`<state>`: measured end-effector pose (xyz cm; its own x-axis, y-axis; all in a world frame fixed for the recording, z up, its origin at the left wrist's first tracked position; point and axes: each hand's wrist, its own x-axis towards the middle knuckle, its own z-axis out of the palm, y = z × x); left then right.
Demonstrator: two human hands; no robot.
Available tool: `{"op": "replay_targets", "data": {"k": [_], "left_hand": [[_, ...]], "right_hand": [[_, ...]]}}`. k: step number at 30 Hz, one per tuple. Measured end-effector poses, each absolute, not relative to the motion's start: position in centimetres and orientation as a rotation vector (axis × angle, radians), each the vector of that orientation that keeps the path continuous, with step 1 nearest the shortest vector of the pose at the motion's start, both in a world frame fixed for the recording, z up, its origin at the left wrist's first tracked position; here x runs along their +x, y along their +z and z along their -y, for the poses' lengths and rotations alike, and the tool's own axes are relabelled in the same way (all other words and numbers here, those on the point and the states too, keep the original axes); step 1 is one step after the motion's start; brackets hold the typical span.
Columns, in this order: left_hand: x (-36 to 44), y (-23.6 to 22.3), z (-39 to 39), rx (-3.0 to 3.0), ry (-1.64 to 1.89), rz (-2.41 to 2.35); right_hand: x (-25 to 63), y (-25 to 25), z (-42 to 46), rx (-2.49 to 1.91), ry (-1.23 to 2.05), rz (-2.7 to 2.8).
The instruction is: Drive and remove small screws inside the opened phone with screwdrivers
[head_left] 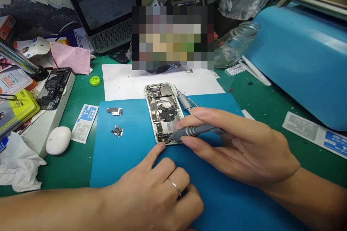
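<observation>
An opened smartphone [170, 126] with its inner parts bare lies on the blue mat [121, 166]. My right hand [244, 140] is closed on a grey screwdriver [196, 130], held nearly flat between thumb and fingers. Its front end is over the phone's lower part, though I cannot make out the tip. With its index finger stretched out, my left hand [159, 187] touches the phone's bottom edge; the other fingers are curled and nothing shows in them. Two small detached phone parts, a metal-covered piece [115, 111] and a dark board piece [117, 131], lie left of the phone.
Another grey screwdriver [184, 101] lies right of the phone. White paper [121, 79] spreads behind the mat. At left are a second opened phone [55, 86], a white rounded case [58, 140] and crumpled tissue [18, 162]. A glass jar [235, 45] leans at back right.
</observation>
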<state>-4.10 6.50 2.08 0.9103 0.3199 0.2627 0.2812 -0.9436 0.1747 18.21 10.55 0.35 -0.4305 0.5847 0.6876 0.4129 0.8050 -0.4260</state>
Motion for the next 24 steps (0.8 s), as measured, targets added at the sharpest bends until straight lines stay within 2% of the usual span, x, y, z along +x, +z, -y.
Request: {"op": "replay_targets", "data": {"k": [10,24], "left_hand": [[-4.1,1.9,-6.6,2.923,0.419,-0.440],[-4.2,1.7,-6.6,2.903,0.436,-0.431]], "right_hand": [[17.9,-1.3,-10.2,-0.761,0.242,1.979],[17.0,1.9,-11.0,-0.549,0.339,2.192]]}}
